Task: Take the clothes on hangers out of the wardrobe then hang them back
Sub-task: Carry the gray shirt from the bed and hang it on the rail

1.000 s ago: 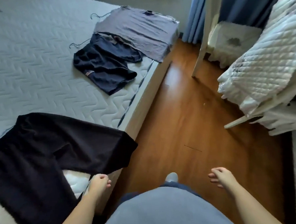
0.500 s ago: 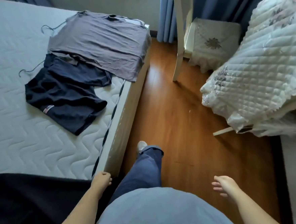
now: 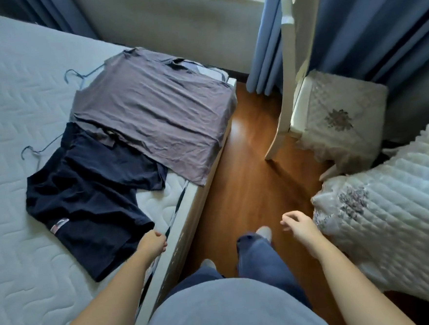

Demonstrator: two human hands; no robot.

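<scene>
A grey T-shirt (image 3: 154, 118) on a wire hanger (image 3: 75, 75) lies flat on the mattress (image 3: 14, 105) near its far corner. A navy T-shirt (image 3: 84, 197) on its own wire hanger (image 3: 33, 151) lies just nearer, partly under the grey one's hem. My left hand (image 3: 153, 244) hangs at the mattress edge, fingers curled, beside the navy shirt's lower corner and holding nothing. My right hand (image 3: 297, 223) floats over the wooden floor with fingers loosely apart and nothing in it. No wardrobe is in view.
A strip of wooden floor (image 3: 238, 186) runs between the bed and a white chair (image 3: 289, 81) with a quilted cushion (image 3: 344, 112). A white quilted cover (image 3: 390, 226) bulges in from the right. Blue curtains (image 3: 363, 25) hang at the back.
I have walked forward along the bed, so the two shirts are closer and the black trousers have dropped out of view. Both hands swung forward with nothing in them.
</scene>
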